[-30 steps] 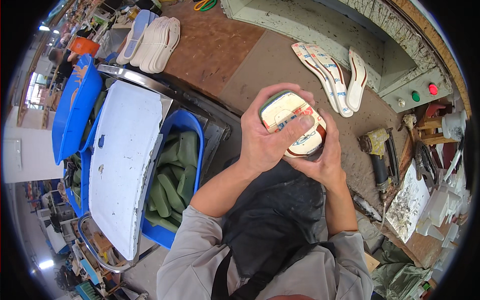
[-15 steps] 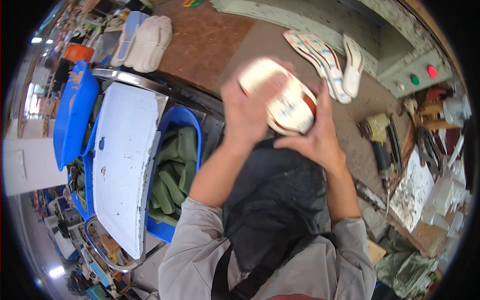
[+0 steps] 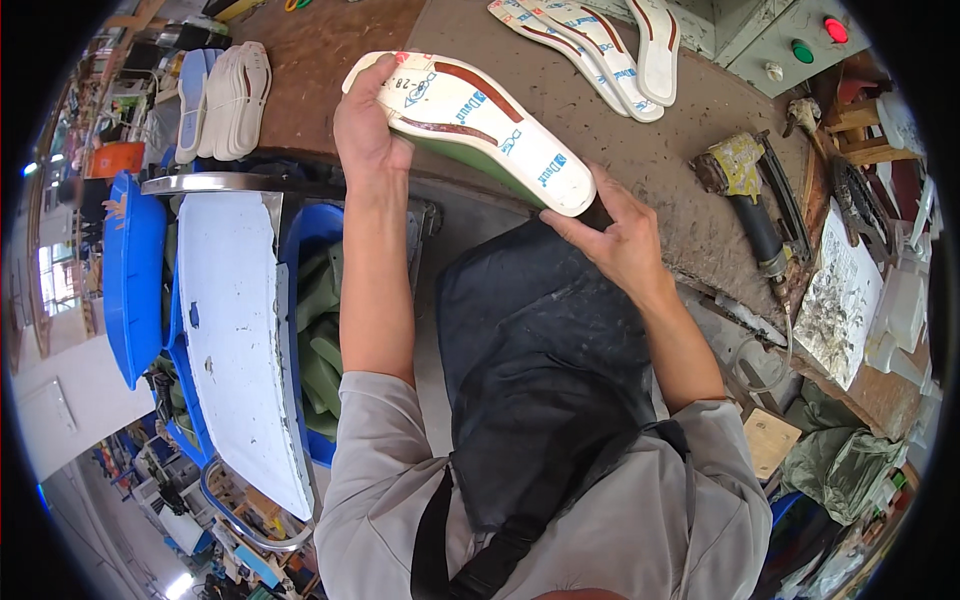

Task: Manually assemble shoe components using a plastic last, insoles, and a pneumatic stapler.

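Note:
A white insole board [image 3: 540, 165] with brown inlaid strips and printed marks lies along the underside of a green shoe last [image 3: 470, 158]. My left hand [image 3: 368, 125] is closed round the wide toe end, its thumb flat on the board. At the narrow heel end, my right hand [image 3: 620, 230] grips with thumb and fingers on either side. Most of the last is hidden under the board. Beyond my hands on the bench lie several loose insole boards [image 3: 600, 55] of the same kind.
An air stapler [image 3: 745, 205] with a hose rests on the bench [image 3: 640, 170] at right, beside a stained white sheet [image 3: 840, 290]. On the left stand a white panel [image 3: 235, 340], blue bins [image 3: 135, 280] with green lasts, and bundled insoles [image 3: 235, 100]. A grey box carries coloured buttons [image 3: 802, 50].
The board and last, blurred and end-on before, have turned lengthwise and moved left and away from me. My left hand has shifted left to the toe end; my right hand holds the heel end.

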{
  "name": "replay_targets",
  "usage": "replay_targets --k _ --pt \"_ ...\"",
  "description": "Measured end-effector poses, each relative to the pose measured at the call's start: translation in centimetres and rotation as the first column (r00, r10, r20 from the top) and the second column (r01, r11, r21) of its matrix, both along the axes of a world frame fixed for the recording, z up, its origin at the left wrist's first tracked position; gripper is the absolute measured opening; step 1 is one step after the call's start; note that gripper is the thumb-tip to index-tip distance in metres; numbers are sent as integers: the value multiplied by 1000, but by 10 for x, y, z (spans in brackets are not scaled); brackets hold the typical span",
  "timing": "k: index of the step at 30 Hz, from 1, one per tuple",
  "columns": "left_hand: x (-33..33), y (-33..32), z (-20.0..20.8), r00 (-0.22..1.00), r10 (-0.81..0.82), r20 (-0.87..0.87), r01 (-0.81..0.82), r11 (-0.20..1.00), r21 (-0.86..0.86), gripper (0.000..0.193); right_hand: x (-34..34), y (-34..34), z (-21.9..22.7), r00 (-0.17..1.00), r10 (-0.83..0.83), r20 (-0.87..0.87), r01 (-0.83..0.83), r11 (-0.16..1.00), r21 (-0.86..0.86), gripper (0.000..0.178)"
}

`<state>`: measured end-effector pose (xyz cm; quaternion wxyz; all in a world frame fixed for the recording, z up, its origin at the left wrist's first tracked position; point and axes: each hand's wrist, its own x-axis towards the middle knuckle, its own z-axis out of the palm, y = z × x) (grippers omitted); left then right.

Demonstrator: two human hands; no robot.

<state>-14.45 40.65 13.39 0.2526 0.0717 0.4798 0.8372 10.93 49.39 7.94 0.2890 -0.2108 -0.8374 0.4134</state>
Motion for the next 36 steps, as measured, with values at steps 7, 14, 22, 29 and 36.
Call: replay_targets --k 7,14,22,29,36 --pt "5 8 -2 1000 -11 13 11 998 63 17 7 -1 -1 998 -61 -36 61 998 7 65" --pt "18 -14 25 991 -56 -123 64 996 60 21 83 40 27 969 -210 130 156 928 338 79" --pt "101 4 59 945 -47 -324 81 993 91 13 128 122 13 687 -543 483 105 732 673 69" --pt "126 -10 73 848 -90 -522 71 996 -57 23 147 100 100 832 -366 417 464 871 -162 43" --pt "133 -7 69 826 -89 -556 88 996 -28 21 126 40 133 991 133 -32 -134 991 -19 61"
